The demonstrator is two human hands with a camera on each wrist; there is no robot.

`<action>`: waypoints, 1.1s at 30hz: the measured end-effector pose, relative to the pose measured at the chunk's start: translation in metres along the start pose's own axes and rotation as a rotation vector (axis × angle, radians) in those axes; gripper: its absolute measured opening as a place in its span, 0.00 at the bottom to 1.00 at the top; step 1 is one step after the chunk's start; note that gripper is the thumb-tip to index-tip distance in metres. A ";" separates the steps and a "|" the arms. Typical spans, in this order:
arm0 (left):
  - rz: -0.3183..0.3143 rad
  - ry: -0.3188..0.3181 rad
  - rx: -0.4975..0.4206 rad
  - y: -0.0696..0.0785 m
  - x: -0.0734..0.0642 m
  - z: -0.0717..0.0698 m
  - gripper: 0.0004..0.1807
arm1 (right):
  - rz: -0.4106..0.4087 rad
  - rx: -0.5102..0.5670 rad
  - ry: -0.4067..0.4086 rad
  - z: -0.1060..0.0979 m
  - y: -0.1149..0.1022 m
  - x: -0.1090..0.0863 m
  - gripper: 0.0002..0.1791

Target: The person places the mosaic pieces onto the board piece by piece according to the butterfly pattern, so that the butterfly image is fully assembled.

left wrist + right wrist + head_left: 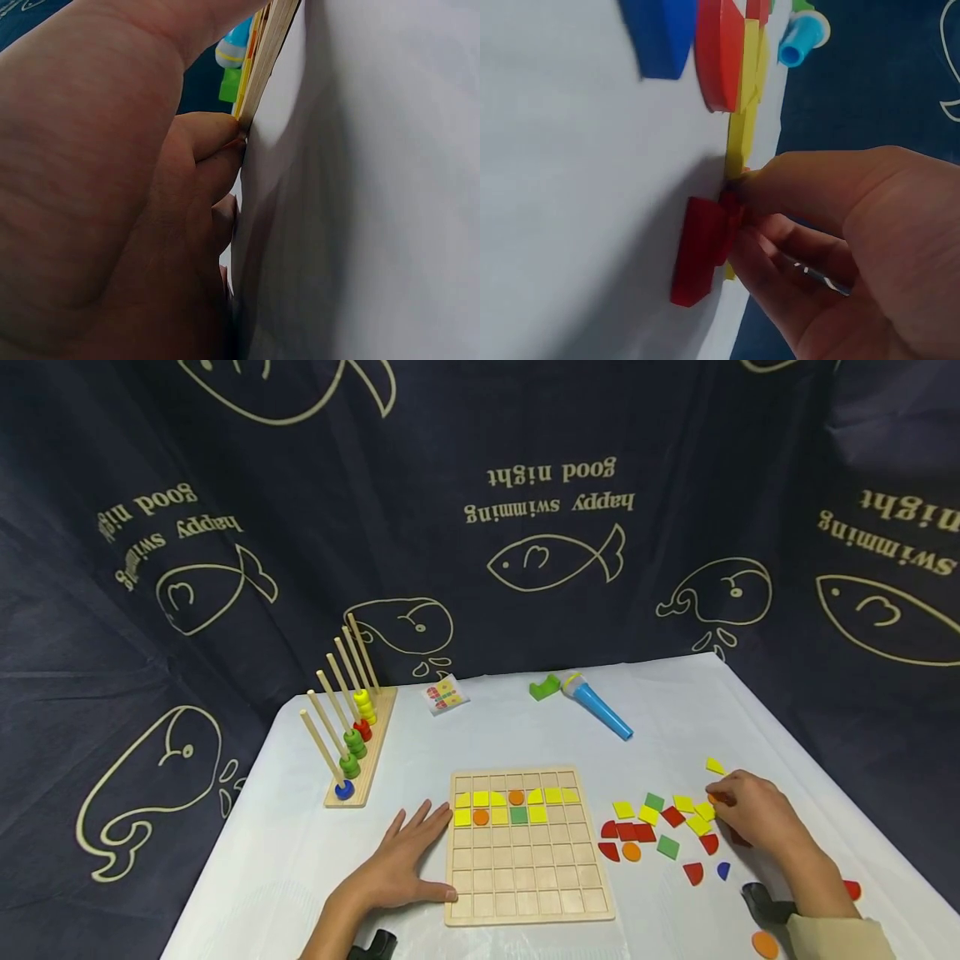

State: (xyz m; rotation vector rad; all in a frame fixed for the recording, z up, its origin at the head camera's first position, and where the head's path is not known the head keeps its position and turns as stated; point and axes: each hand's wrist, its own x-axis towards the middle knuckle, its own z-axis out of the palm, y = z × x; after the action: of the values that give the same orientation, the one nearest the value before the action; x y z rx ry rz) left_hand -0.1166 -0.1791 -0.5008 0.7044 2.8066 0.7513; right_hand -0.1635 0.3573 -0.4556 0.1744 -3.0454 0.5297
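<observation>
White table, dark fish-print cloth behind. I see the grid board left of the right hand, long axis near-to-far; that hand bunches over loose tiles, can't tell if pinching one. Left hand, spread, is nearer, touching the board's edge.

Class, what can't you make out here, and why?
Head view: fine details on the printed card, too small.
Head view: full outline of the dark red piece, partly covered by the right hand.
Left wrist view: the whole board, cut by the top edge.
Right wrist view: the whole blue piece, cut by the top edge.
</observation>
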 end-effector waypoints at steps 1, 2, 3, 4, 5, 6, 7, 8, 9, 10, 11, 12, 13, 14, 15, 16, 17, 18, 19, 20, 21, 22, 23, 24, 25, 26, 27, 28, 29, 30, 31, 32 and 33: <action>-0.001 0.000 -0.001 0.000 0.000 0.000 0.64 | 0.001 -0.008 0.005 0.000 0.000 0.001 0.16; -0.002 -0.001 0.001 0.000 0.000 0.000 0.64 | 0.010 -0.013 0.003 0.000 0.001 0.001 0.16; -0.001 -0.003 0.000 0.000 0.000 0.000 0.64 | 0.021 -0.014 0.003 0.000 0.001 0.001 0.16; -0.002 -0.003 0.001 0.000 0.001 0.001 0.64 | 0.031 -0.013 0.001 0.000 0.001 0.002 0.16; -0.003 -0.003 0.002 0.000 0.001 0.001 0.64 | 0.040 -0.008 0.001 0.000 0.001 0.002 0.16; -0.003 -0.004 0.005 0.000 0.001 0.001 0.64 | 0.044 -0.004 0.006 0.000 0.001 0.002 0.16; -0.003 -0.004 0.005 0.000 0.001 0.001 0.64 | 0.045 0.002 0.010 0.000 0.000 0.002 0.17; -0.002 -0.004 0.006 0.001 0.001 0.001 0.64 | 0.042 0.010 0.018 0.000 -0.001 0.001 0.18; -0.002 -0.003 0.004 0.001 0.001 0.000 0.64 | 0.027 0.020 0.030 0.000 -0.003 0.002 0.18; -0.002 -0.003 0.004 0.001 0.001 0.000 0.64 | 0.017 0.029 0.039 0.000 -0.005 0.002 0.19; -0.004 -0.004 0.003 0.001 0.001 0.000 0.64 | 0.004 0.037 0.049 0.001 -0.008 0.001 0.19; -0.005 -0.005 0.003 0.001 0.000 0.000 0.64 | -0.012 0.047 0.053 0.001 -0.010 0.002 0.19; -0.007 -0.006 0.002 0.001 0.000 0.000 0.64 | -0.021 0.059 0.054 0.002 -0.014 0.002 0.19; -0.008 -0.007 0.001 0.001 0.000 0.000 0.64 | -0.033 0.070 0.058 0.003 -0.017 0.002 0.19; -0.011 -0.008 0.001 0.001 0.000 0.000 0.64 | -0.043 0.084 0.059 0.004 -0.021 0.002 0.19; -0.013 -0.010 0.001 0.001 0.000 0.000 0.64 | -0.048 0.094 0.056 0.005 -0.025 0.003 0.18; -0.014 -0.011 0.000 0.001 0.000 0.000 0.64 | -0.058 0.100 0.054 0.007 -0.028 0.004 0.18; -0.014 -0.012 -0.002 0.001 0.000 0.000 0.64 | -0.067 0.107 0.051 0.008 -0.032 0.005 0.18; -0.014 -0.013 -0.005 0.001 0.000 -0.001 0.64 | -0.069 0.112 0.044 0.010 -0.036 0.006 0.18; -0.013 -0.014 -0.009 0.001 0.000 -0.001 0.64 | -0.072 0.116 0.035 0.012 -0.039 0.007 0.18; -0.011 -0.014 -0.012 0.001 0.000 -0.001 0.64 | -0.076 0.117 0.025 0.014 -0.043 0.008 0.18; -0.008 -0.014 -0.018 0.001 -0.001 -0.001 0.63 | -0.081 0.115 0.016 0.016 -0.046 0.010 0.18; -0.006 -0.013 -0.022 0.001 -0.001 -0.001 0.63 | -0.087 0.114 0.008 0.018 -0.049 0.011 0.18; -0.003 -0.013 -0.026 0.001 -0.001 -0.001 0.63 | -0.088 0.117 -0.002 0.020 -0.052 0.012 0.18; -0.001 -0.012 -0.030 0.001 -0.001 -0.001 0.63 | -0.092 0.120 -0.007 0.022 -0.055 0.013 0.18; 0.000 -0.012 -0.033 0.001 -0.001 -0.001 0.63 | -0.104 0.121 -0.008 0.023 -0.058 0.013 0.18; 0.001 -0.011 -0.037 0.002 -0.001 -0.002 0.63 | -0.116 0.121 -0.005 0.025 -0.061 0.013 0.18; 0.001 -0.011 -0.039 0.002 -0.001 -0.002 0.63 | -0.127 0.123 0.000 0.027 -0.064 0.013 0.18; 0.000 -0.010 -0.038 0.002 0.000 -0.002 0.63 | -0.136 0.126 0.002 0.028 -0.067 0.014 0.18; -0.001 -0.010 -0.042 0.003 0.000 -0.002 0.63 | -0.144 0.128 0.006 0.030 -0.071 0.014 0.18; -0.002 -0.010 -0.044 0.003 0.000 -0.003 0.63 | -0.153 0.131 0.011 0.031 -0.074 0.014 0.18; -0.002 -0.009 -0.046 0.003 0.000 -0.003 0.63 | -0.158 0.133 0.013 0.032 -0.077 0.015 0.17; -0.001 -0.007 -0.048 0.003 -0.001 -0.003 0.63 | -0.162 0.133 0.017 0.033 -0.080 0.015 0.17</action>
State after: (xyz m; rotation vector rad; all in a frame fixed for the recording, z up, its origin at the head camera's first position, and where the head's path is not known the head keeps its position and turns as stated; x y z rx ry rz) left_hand -0.1158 -0.1787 -0.4966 0.6960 2.7721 0.8116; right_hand -0.1703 0.2697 -0.4591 0.4149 -2.9458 0.7162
